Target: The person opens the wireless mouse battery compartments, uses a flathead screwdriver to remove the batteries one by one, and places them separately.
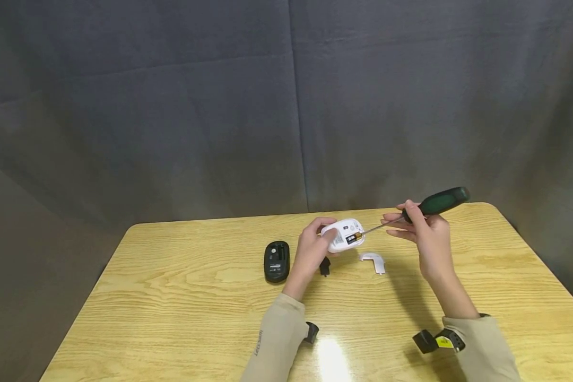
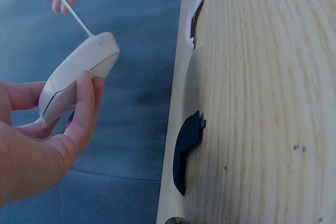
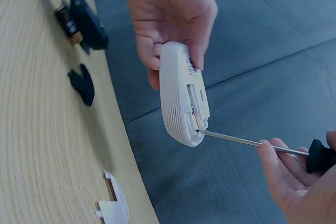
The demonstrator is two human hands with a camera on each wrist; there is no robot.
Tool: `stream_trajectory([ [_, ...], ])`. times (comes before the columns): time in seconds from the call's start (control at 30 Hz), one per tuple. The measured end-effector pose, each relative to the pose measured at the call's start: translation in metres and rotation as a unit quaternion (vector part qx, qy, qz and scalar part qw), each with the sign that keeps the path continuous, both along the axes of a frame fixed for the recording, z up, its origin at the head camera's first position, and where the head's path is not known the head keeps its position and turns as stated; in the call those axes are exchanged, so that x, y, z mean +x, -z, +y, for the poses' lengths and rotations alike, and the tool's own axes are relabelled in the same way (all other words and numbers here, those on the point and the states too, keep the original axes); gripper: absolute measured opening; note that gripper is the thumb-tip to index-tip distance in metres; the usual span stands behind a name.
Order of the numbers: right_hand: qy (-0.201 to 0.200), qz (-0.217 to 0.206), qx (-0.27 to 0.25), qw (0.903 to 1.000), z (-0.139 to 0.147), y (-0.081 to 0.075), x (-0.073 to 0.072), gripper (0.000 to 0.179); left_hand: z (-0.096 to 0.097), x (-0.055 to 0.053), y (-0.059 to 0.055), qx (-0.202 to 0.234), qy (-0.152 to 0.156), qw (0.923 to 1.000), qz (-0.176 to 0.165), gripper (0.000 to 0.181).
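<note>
My left hand [image 1: 311,248] holds a white computer mouse [image 2: 73,74] above the table, underside turned up, between thumb and fingers. A battery [image 1: 350,240] lies in its uncovered compartment. My right hand [image 1: 432,241] grips a screwdriver [image 1: 443,201] with a dark green handle. Its thin metal shaft [image 3: 231,138] reaches to the end of the compartment in the right wrist view, and the tip is at the battery's end. Whether the tip pushes on the battery, I cannot tell.
On the wooden table [image 1: 196,307] lie a white battery cover [image 1: 377,261], a small black cover [image 2: 186,150] and an upturned black mouse [image 1: 277,269]. Beside the black mouse sits a loose battery [image 3: 68,24] in the right wrist view. A grey curtain [image 1: 196,132] hangs behind the table.
</note>
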State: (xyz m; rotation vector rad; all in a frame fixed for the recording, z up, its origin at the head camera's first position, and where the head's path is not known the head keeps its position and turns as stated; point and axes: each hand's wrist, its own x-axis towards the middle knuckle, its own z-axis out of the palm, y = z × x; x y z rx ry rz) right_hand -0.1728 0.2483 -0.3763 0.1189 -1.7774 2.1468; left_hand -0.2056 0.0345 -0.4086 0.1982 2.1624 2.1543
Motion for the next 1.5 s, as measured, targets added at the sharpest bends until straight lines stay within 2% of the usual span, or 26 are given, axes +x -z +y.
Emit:
stream_trajectory([
  [0.2, -0.026, -0.047, -0.086, 0.9948, 0.009, -0.001, 0.000, 0.027, -0.003, -0.001, 0.002, 0.013, 0.010, 0.9999, -0.002, 0.032],
  [0.27, -0.032, -0.055, -0.102, 0.9928, 0.010, -0.001, 0.001, 0.026, -0.003, -0.001, 0.001, 0.010, 0.012, 0.9999, 0.001, 0.032],
  [0.33, -0.020, -0.051, -0.095, 0.9940, 0.007, -0.001, 0.002, 0.026, -0.003, 0.000, 0.001, 0.008, 0.014, 0.9999, 0.001, 0.032],
  [0.4, 0.002, -0.028, -0.058, 0.9979, 0.002, -0.001, 0.002, 0.027, -0.003, 0.000, 0.000, 0.010, 0.015, 0.9998, -0.001, 0.032],
  [0.47, 0.031, 0.010, 0.010, 0.9994, -0.004, -0.001, 0.003, 0.026, -0.002, 0.000, -0.001, 0.012, 0.017, 0.9998, -0.005, 0.032],
  [0.5, 0.046, 0.033, 0.058, 0.9967, -0.008, -0.001, 0.003, 0.025, -0.001, 0.000, -0.001, 0.013, 0.017, 0.9997, -0.007, 0.033],
  [0.57, 0.068, 0.088, 0.153, 0.9820, -0.014, 0.000, 0.004, 0.020, 0.000, 0.000, -0.003, 0.016, 0.017, 0.9997, -0.011, 0.033],
  [0.63, 0.085, 0.138, 0.234, 0.9586, -0.018, 0.002, 0.004, 0.013, 0.001, 0.000, -0.003, 0.016, 0.016, 0.9997, -0.012, 0.032],
  [0.7, 0.094, 0.168, 0.276, 0.9417, -0.020, 0.003, 0.005, 0.010, 0.002, 0.000, -0.003, 0.014, 0.012, 0.9998, -0.012, 0.032],
  [0.73, 0.094, 0.171, 0.279, 0.9404, -0.021, 0.004, 0.005, 0.010, 0.002, 0.001, -0.003, 0.012, 0.010, 0.9998, -0.012, 0.031],
  [0.77, 0.092, 0.166, 0.272, 0.9433, -0.020, 0.004, 0.005, 0.010, 0.003, 0.001, -0.003, 0.010, 0.009, 0.9998, -0.011, 0.030],
  [0.83, 0.083, 0.138, 0.232, 0.9591, -0.018, 0.006, 0.004, 0.013, 0.003, 0.001, -0.003, 0.009, 0.006, 0.9999, -0.011, 0.030],
  [0.93, 0.057, 0.090, 0.139, 0.9845, -0.011, 0.007, 0.003, 0.019, 0.004, 0.002, -0.003, 0.008, 0.006, 0.9999, -0.010, 0.029],
  [1.0, 0.040, 0.069, 0.090, 0.9928, -0.007, 0.008, 0.001, 0.022, 0.004, 0.002, -0.003, 0.006, 0.008, 0.9999, -0.009, 0.029],
  [1.1, 0.021, 0.042, 0.033, 0.9983, -0.001, 0.009, -0.001, 0.026, 0.004, 0.002, -0.002, 0.004, 0.009, 0.9999, -0.007, 0.029],
  [1.2, -0.001, 0.017, -0.024, 0.9996, 0.004, 0.009, -0.002, 0.029, 0.004, 0.002, -0.002, 0.004, 0.010, 0.9999, -0.007, 0.030],
  [1.3, -0.039, -0.008, -0.098, 0.9944, 0.010, 0.009, -0.003, 0.028, 0.003, 0.002, -0.003, 0.001, 0.012, 0.9999, -0.005, 0.031],
  [1.43, -0.093, -0.051, -0.186, 0.9768, 0.019, 0.009, -0.005, 0.028, 0.002, 0.002, -0.003, -0.002, 0.012, 0.9999, -0.001, 0.032],
  [1.5, -0.116, -0.071, -0.224, 0.9651, 0.022, 0.010, -0.006, 0.028, 0.001, 0.001, -0.002, -0.002, 0.011, 0.9999, 0.000, 0.032],
])
